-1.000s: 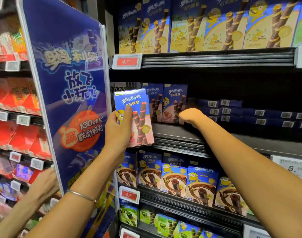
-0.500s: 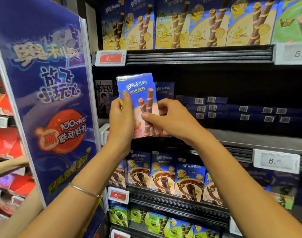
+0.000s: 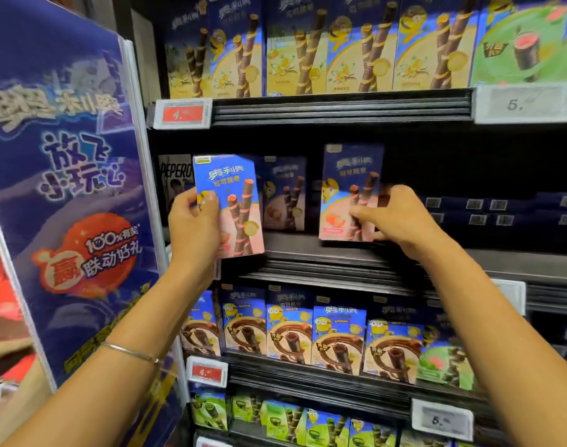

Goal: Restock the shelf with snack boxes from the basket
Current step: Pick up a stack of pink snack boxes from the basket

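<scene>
My left hand (image 3: 193, 225) grips an upright blue-and-pink wafer roll box (image 3: 232, 201) in front of the middle shelf (image 3: 308, 250), at its left end. My right hand (image 3: 396, 219) holds a second box of the same kind (image 3: 348, 188) by its right side, upright over the shelf further right. Behind and between them a similar box (image 3: 285, 191) stands on the shelf. The basket is out of view.
A tall blue promotional panel (image 3: 66, 188) juts out at the left of the shelving. Flat dark blue boxes (image 3: 501, 211) are stacked at the right of the middle shelf. Rows of boxes fill the upper shelf (image 3: 340, 108) and lower shelves (image 3: 308, 330). Another person's arm (image 3: 4, 353) shows at far left.
Half a second ago both hands were on the boxes held together; now my right hand has taken one box to the right over the shelf, while my left hand keeps the other.
</scene>
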Motion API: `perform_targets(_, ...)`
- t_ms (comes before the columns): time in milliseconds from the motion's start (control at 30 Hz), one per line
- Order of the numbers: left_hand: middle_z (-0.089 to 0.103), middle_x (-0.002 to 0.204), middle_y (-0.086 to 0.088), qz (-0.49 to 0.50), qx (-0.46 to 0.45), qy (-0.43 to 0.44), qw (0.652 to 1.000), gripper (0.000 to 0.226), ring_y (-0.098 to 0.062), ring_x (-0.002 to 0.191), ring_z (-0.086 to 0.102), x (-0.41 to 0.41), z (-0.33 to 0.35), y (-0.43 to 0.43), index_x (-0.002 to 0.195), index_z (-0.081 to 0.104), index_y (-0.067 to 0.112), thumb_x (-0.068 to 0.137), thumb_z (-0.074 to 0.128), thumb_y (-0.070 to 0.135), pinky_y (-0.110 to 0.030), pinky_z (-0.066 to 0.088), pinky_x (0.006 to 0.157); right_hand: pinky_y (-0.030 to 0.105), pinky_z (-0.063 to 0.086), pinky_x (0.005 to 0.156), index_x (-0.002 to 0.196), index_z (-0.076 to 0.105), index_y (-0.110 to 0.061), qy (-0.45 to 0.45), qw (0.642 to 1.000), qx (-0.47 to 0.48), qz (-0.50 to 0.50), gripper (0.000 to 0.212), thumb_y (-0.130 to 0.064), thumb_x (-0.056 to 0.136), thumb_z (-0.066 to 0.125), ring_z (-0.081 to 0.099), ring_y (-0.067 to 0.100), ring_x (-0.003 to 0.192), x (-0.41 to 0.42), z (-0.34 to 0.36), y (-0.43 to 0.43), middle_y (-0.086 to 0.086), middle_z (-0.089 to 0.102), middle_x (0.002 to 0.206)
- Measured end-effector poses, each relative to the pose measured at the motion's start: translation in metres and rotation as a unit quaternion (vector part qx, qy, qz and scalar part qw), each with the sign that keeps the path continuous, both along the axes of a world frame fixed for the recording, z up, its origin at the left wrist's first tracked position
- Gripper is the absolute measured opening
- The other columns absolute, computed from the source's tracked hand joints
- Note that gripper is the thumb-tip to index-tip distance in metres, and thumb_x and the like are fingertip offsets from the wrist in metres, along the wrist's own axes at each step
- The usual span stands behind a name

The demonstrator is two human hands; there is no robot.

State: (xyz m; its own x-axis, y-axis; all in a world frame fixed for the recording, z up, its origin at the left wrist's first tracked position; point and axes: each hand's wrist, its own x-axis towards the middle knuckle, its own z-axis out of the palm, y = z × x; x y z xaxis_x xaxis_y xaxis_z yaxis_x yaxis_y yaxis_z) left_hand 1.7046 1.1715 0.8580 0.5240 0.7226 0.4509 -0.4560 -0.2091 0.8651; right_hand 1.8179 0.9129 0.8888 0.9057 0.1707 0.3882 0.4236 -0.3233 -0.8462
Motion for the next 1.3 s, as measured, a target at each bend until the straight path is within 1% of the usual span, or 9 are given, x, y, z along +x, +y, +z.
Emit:
perform_targets(167, 0.070, 0.122, -0.016, -0.012, -0.001, -0.003, 1.000, 0.030, -0.022, 0.090, 0.064, -0.001, 0.001, -0.002, 0.137, 0.057, 0.008, 0.111, 0.051, 0.023, -0.024, 0.053, 0.055, 0.030, 0.037, 0.054, 0.072, 0.057, -0.006, -0.012, 0.985, -0.147, -0.089, 0.024, -0.021, 0.085, 0.070, 0.055, 0.026, 0.072, 0.031, -0.005, 0.007, 0.014, 0.061, 0.083)
perform_targets(367, 0.070, 0.119, -0.009, -0.022, -0.008, -0.002, 1.000, 0.028, -0.019, 0.087, 0.067, -0.004, -0.001, -0.011, 0.137, 0.054, 0.012, 0.112, 0.051, 0.024, -0.025, 0.054, 0.056, 0.035, 0.042, 0.089, 0.117, 0.065, 0.007, -0.029, 0.936, -0.339, -0.091, 0.036, -0.015, 0.103, 0.040, 0.058, 0.038, 0.117, 0.045, 0.001, 0.037, 0.027, 0.061, 0.128)
perform_targets(533, 0.072, 0.107, 0.002, -0.025, -0.010, -0.003, 1.000, 0.019, -0.007, 0.078, 0.071, -0.005, -0.005, -0.017, 0.130, 0.054, 0.018, 0.112, 0.051, 0.026, -0.021, 0.056, 0.053, 0.037, 0.042, 0.104, 0.134, 0.055, 0.007, -0.001, 0.907, -0.414, -0.071, 0.038, -0.011, 0.106, 0.037, 0.053, 0.037, 0.128, 0.055, 0.003, 0.057, 0.024, 0.053, 0.142)
perform_targets(700, 0.070, 0.105, 0.005, -0.025, -0.002, -0.009, 1.000, 0.016, 0.005, 0.065, 0.071, -0.006, -0.005, -0.019, 0.127, 0.054, 0.019, 0.112, 0.051, 0.024, -0.016, 0.053, 0.047, 0.036, 0.047, 0.088, 0.129, 0.056, 0.005, 0.000, 0.937, -0.335, -0.097, 0.034, -0.012, 0.101, 0.049, 0.058, 0.037, 0.118, 0.064, 0.001, 0.062, 0.024, 0.058, 0.130)
perform_targets(833, 0.072, 0.105, 0.006, -0.029, -0.012, -0.005, 0.999, 0.018, 0.003, 0.068, 0.073, -0.009, -0.003, -0.020, 0.128, 0.054, 0.020, 0.111, 0.052, 0.025, -0.017, 0.054, 0.049, 0.038, 0.048, 0.091, 0.118, 0.062, 0.002, 0.028, 0.969, -0.230, -0.080, 0.031, -0.022, 0.102, 0.051, 0.059, 0.036, 0.111, 0.053, 0.003, 0.053, 0.022, 0.062, 0.124)
perform_targets(967, 0.073, 0.106, 0.003, -0.054, -0.016, -0.010, 0.998, 0.018, -0.002, 0.067, 0.069, -0.002, 0.000, -0.029, 0.128, 0.057, 0.019, 0.111, 0.052, 0.024, -0.019, 0.053, 0.049, 0.027, 0.042, 0.060, 0.080, 0.058, -0.018, -0.096, 0.991, -0.013, -0.090, 0.028, -0.044, 0.089, 0.067, 0.062, 0.013, 0.077, 0.012, 0.003, 0.047, -0.003, 0.066, 0.087)
perform_targets(1100, 0.075, 0.110, -0.001, -0.093, -0.020, -0.038, 0.995, 0.023, -0.002, 0.074, 0.070, 0.018, 0.011, -0.056, 0.129, 0.061, 0.010, 0.108, 0.056, 0.017, -0.019, 0.055, 0.058, 0.036, 0.059, 0.083, 0.117, 0.061, -0.022, 0.000, 0.982, 0.006, 0.190, 0.052, -0.053, 0.078, 0.077, 0.072, 0.010, 0.096, -0.032, -0.001, 0.050, -0.005, 0.074, 0.103)
perform_targets(1200, 0.074, 0.103, 0.003, -0.117, -0.012, -0.041, 0.992, 0.016, -0.006, 0.081, 0.071, 0.036, 0.022, -0.079, 0.122, 0.062, 0.012, 0.108, 0.055, 0.016, -0.024, 0.058, 0.069, 0.050, 0.060, 0.085, 0.117, 0.057, -0.020, -0.013, 0.980, -0.007, 0.200, 0.042, -0.029, 0.083, 0.080, 0.074, 0.024, 0.096, -0.030, -0.001, 0.042, 0.005, 0.075, 0.108)
perform_targets(1300, 0.067, 0.097, -0.006, -0.131, 0.035, -0.014, 0.991, 0.019, -0.021, 0.086, 0.063, 0.050, 0.032, -0.090, 0.097, 0.059, 0.013, 0.111, 0.046, 0.018, -0.046, 0.053, 0.082, 0.048, 0.062, 0.076, 0.112, 0.056, -0.017, -0.002, 0.987, 0.008, 0.160, 0.034, -0.018, 0.086, 0.078, 0.073, 0.023, 0.084, -0.020, 0.004, 0.018, 0.012, 0.074, 0.106)
